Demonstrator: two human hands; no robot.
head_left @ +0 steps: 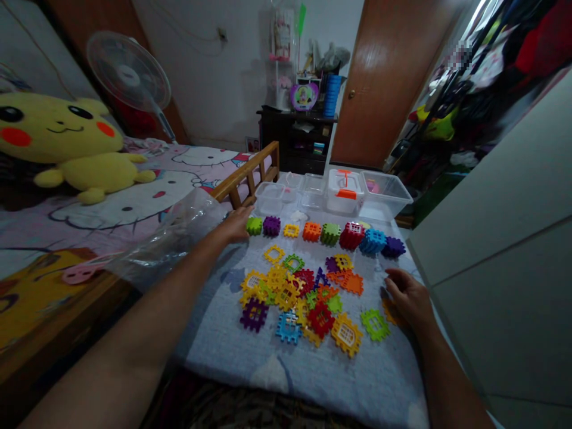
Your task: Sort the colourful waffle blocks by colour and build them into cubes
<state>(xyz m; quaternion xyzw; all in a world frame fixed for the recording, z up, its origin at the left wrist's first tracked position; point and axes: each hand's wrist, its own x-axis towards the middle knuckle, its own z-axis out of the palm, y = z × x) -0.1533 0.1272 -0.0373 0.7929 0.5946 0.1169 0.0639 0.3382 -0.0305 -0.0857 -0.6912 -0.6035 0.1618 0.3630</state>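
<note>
My left hand (238, 225) reaches to the left end of a row of stacked plastic building tiles. Its thumb and fingers are closed about the light green stack (254, 226); part of the grip is hidden. Beside that stack is a purple one (271, 226). My right hand (410, 297) rests at the cloth's right side, fingers loosely apart and holding nothing. An orange-yellow tile (391, 312) lies partly under it, and a lime green square tile (376, 325) is just to its left. Loose mixed tiles, including a red one (320, 319) and a blue one (289, 327), form a pile between my hands.
The row continues with yellow (291, 230), orange (311, 231), red (351, 235) and blue stacks (373, 241). Clear plastic containers (386, 193) and a lidded box (343, 192) stand behind. A bed rail (250, 173) and plastic bag (179, 235) border the left, a white cabinet (500, 238) the right.
</note>
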